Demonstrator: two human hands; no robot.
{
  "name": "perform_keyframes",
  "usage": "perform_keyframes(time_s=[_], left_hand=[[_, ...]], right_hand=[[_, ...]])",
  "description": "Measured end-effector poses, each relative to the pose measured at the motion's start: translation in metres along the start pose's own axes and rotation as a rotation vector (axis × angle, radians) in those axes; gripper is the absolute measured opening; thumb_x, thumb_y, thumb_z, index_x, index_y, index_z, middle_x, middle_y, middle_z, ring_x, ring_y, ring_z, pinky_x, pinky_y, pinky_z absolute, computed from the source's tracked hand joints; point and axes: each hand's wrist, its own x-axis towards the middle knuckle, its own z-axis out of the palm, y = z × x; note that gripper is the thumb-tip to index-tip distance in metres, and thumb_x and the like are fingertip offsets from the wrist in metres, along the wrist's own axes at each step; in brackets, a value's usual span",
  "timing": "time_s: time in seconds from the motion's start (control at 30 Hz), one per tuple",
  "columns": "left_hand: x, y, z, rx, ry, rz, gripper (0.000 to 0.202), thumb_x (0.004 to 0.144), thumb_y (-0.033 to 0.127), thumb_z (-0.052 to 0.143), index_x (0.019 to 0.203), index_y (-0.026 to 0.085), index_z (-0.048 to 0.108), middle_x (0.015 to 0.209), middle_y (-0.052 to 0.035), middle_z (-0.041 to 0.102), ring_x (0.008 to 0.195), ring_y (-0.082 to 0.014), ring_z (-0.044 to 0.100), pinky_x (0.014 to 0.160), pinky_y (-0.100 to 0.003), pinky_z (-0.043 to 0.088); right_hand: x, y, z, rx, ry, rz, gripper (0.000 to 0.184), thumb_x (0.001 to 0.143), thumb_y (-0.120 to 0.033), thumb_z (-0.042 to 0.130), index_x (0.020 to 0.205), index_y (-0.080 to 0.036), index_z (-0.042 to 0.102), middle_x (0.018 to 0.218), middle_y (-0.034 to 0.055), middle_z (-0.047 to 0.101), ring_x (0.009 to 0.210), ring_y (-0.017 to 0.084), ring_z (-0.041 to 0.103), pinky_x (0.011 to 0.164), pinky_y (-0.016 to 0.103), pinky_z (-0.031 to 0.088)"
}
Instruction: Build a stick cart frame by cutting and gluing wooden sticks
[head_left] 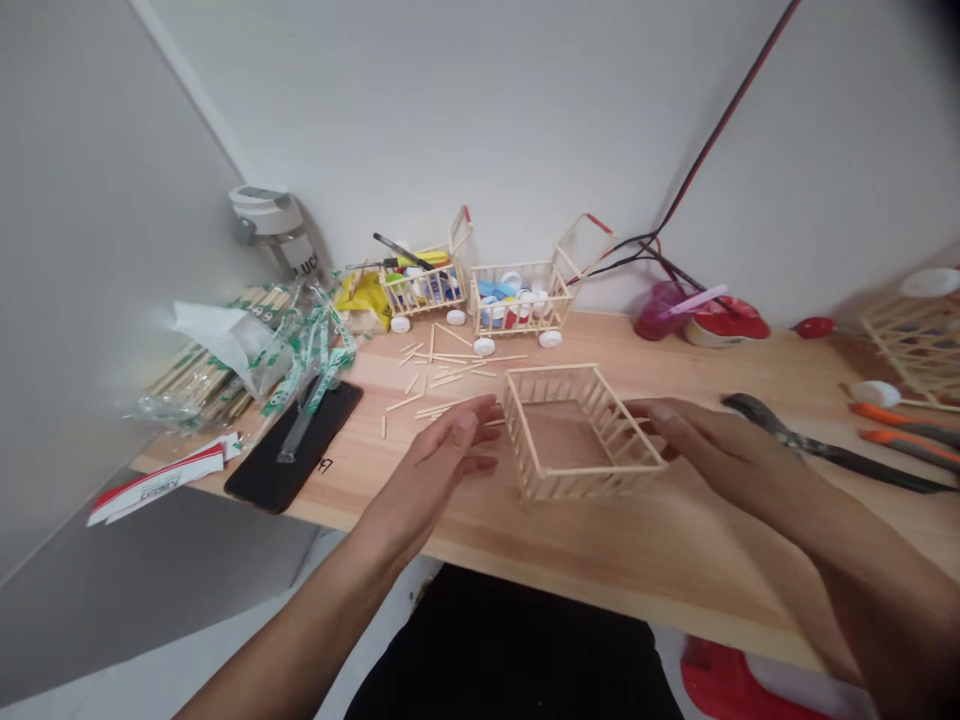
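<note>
A small open basket frame (pixel 600 470) built of thin wooden sticks sits on the wooden table in front of me, with upright sticks around its sides. My left hand (pixel 450 440) is just left of it, fingers stretched out and apart, holding nothing. On the other side, my right hand (pixel 686 435) has its fingers extended at the basket's right rail; whether they press on it I cannot tell. Loose short sticks (pixel 450 378) lie behind the left hand. Farther back stand two stick-built carts, a left cart (pixel 424 285) and a right cart (pixel 521 318), both with white wheels and filled with coloured caps.
At left are a black phone (pixel 292 450), packaged sticks (pixel 202 370), a red-white packet (pixel 165 482) and a bottle (pixel 274 225). To the right lie black-handled pliers (pixel 780 430), orange-handled tools (pixel 904 425), a purple cup (pixel 660 310) and another stick structure (pixel 915 340). Cables run along the wall.
</note>
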Motion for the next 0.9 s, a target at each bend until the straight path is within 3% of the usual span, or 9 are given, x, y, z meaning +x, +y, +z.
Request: perform_keyframes(time_s=[0.1, 0.27, 0.47, 0.57, 0.7, 0.83, 0.9], left_hand=[[-0.001, -0.001, 0.006, 0.038, -0.062, 0.015, 0.046, 0.097, 0.053, 0.05, 0.128, 0.022, 0.063, 0.144, -0.0135, 0.055, 0.129, -0.0295, 0.053, 0.099, -0.041, 0.047], [0.011, -0.002, 0.012, 0.016, -0.103, 0.06, 0.049, 0.096, 0.057, 0.048, 0.125, 0.022, 0.065, 0.142, -0.014, 0.057, 0.132, -0.0311, 0.052, 0.103, -0.044, 0.045], [0.034, 0.004, 0.018, 0.057, -0.173, 0.079, 0.053, 0.095, 0.062, 0.046, 0.12, 0.021, 0.067, 0.137, -0.0132, 0.062, 0.129, -0.0303, 0.055, 0.103, -0.042, 0.044], [0.045, 0.012, 0.024, 0.111, -0.238, 0.104, 0.056, 0.094, 0.064, 0.044, 0.123, 0.022, 0.067, 0.138, -0.0121, 0.062, 0.13, -0.0297, 0.055, 0.106, -0.042, 0.042], [0.063, 0.02, 0.03, 0.194, -0.219, 0.075, 0.057, 0.091, 0.066, 0.048, 0.12, 0.023, 0.071, 0.136, -0.011, 0.064, 0.129, -0.0299, 0.056, 0.108, -0.045, 0.04], [0.086, 0.024, 0.036, 0.285, -0.258, 0.079, 0.06, 0.089, 0.068, 0.049, 0.117, 0.02, 0.073, 0.138, -0.0126, 0.062, 0.128, -0.032, 0.056, 0.107, -0.047, 0.042], [0.099, 0.026, 0.038, 0.355, -0.284, 0.103, 0.061, 0.091, 0.068, 0.047, 0.117, 0.02, 0.073, 0.14, -0.0128, 0.061, 0.127, -0.0321, 0.057, 0.106, -0.046, 0.043]], right_hand=[[-0.004, -0.004, 0.007, 0.003, 0.016, -0.049, 0.05, 0.098, -0.054, 0.04, 0.126, -0.024, 0.068, 0.129, 0.0084, 0.069, 0.123, 0.029, 0.062, 0.108, 0.048, 0.046], [-0.013, -0.006, 0.011, -0.05, 0.103, -0.075, 0.046, 0.097, -0.054, 0.042, 0.119, -0.025, 0.07, 0.115, 0.0069, 0.075, 0.105, 0.027, 0.071, 0.09, 0.043, 0.058], [-0.04, -0.007, 0.014, -0.025, 0.173, -0.079, 0.046, 0.098, -0.052, 0.043, 0.127, -0.023, 0.065, 0.124, 0.0103, 0.071, 0.1, 0.024, 0.071, 0.076, 0.036, 0.061], [-0.051, -0.01, 0.017, -0.002, 0.229, -0.091, 0.044, 0.098, -0.05, 0.045, 0.125, -0.022, 0.065, 0.121, 0.0118, 0.072, 0.1, 0.024, 0.072, 0.077, 0.036, 0.061], [-0.06, -0.014, 0.023, 0.019, 0.26, -0.12, 0.04, 0.095, -0.046, 0.05, 0.123, -0.022, 0.067, 0.122, 0.0121, 0.072, 0.102, 0.025, 0.072, 0.082, 0.039, 0.062], [-0.065, -0.015, 0.03, 0.037, 0.271, -0.088, 0.043, 0.093, -0.044, 0.052, 0.128, -0.022, 0.066, 0.122, 0.0119, 0.072, 0.089, 0.024, 0.075, 0.079, 0.041, 0.063], [-0.067, -0.015, 0.035, 0.05, 0.26, -0.08, 0.047, 0.093, -0.043, 0.052, 0.133, -0.022, 0.063, 0.127, 0.0127, 0.07, 0.094, 0.025, 0.075, 0.082, 0.043, 0.063]])
